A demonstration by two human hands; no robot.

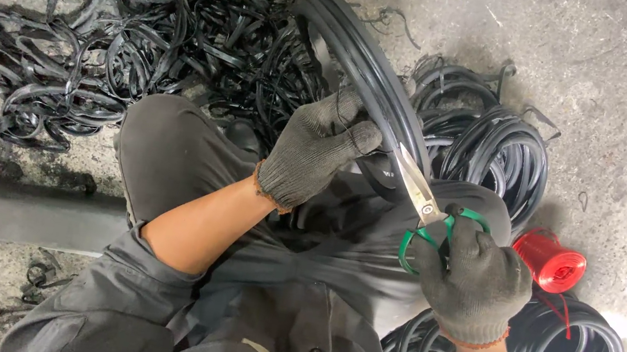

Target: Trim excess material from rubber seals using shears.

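Steadily trimming rubber.
Left hand (315, 151) grips the black rubber ring (381, 87) taut so right hand (475, 283), clenching green-handled scissors (428, 214), cuts cleanly.

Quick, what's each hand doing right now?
Left hand: closed, gripping the black rubber ring.
Right hand: closed on the green-handled scissors, whose blades meet the ring.

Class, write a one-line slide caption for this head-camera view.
Gloved left hand grips a black rubber ring while the right hand works green-handled scissors along it.
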